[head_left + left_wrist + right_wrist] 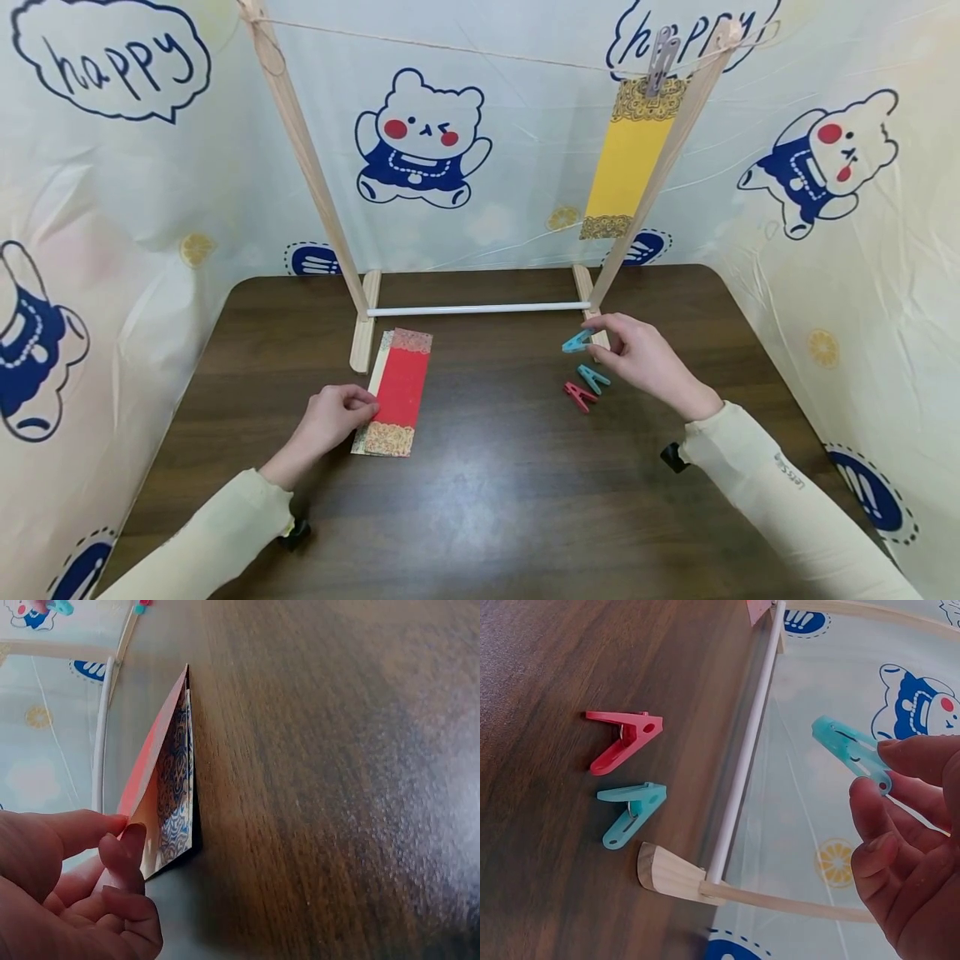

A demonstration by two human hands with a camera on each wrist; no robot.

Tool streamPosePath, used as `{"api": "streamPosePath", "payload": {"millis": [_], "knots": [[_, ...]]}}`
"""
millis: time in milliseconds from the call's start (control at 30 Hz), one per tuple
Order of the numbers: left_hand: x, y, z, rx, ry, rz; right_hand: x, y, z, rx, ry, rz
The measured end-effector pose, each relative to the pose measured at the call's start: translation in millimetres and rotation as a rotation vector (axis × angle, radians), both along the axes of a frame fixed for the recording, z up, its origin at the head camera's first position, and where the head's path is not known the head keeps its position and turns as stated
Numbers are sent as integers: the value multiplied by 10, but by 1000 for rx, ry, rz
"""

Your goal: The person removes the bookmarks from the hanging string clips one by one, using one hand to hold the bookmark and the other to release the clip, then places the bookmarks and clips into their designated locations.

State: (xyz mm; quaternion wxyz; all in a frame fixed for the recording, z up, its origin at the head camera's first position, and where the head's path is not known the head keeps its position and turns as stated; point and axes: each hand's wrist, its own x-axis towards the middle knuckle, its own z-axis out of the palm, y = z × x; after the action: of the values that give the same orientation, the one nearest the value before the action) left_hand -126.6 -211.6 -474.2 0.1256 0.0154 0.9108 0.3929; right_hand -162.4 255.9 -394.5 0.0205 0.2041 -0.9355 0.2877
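Note:
My left hand (333, 421) pinches the left edge of a red envelope-like card (402, 387) with patterned ends. In the left wrist view that edge is raised, and a blue-and-cream patterned card (176, 780) shows underneath. My right hand (648, 354) holds a light blue clothespin (847, 742) between thumb and fingertips, above the table near the stand's right foot. Below it lie a second blue clothespin (594, 379) and a red clothespin (580, 396).
A wooden stand with a left post (315, 179), a right post (675, 150) and a white rod (480, 309) stands at the table's back. From its string (450, 48) hangs a yellow card (628, 162), clipped by a grey clothespin (662, 62). Printed cloth surrounds the brown table (480, 517).

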Motion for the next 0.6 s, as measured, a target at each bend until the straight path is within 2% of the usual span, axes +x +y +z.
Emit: {"api": "streamPosePath", "payload": {"millis": [433,600], "knots": [[16,2,3,-39,26,-16,10,-4,-35,-6,17,12],[18,7,17,-50,49,-23,31,9,-86,-13,-1,10]]}}
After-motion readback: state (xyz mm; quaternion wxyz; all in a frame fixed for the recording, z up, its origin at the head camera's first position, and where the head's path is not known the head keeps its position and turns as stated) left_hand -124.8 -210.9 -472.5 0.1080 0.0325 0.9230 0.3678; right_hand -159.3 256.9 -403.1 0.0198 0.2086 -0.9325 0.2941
